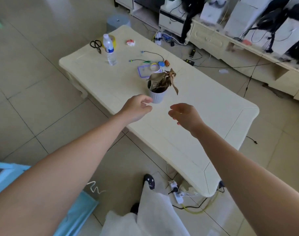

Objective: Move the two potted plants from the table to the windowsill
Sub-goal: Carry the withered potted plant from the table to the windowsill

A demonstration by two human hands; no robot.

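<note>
One potted plant [158, 95] stands on the cream coffee table [205, 116], a white ribbed pot with dry brown leaves. No second pot and no windowsill are in view. My left hand [137, 108] hovers just left of the pot's base, fingers apart, thumb close to the pot wall but apart from it. My right hand [185, 115] is to the right of the pot and nearer to me, fingers curled loosely and holding nothing. Both arms reach out over the table's near edge.
Farther along the table stand a water bottle [109, 50], scissors [96, 45], a purple-rimmed lid [144, 71], a tape ring and small cables. A power strip [176, 189] and cords lie on the floor by the table leg. A cluttered cabinet [230, 43] lines the right side.
</note>
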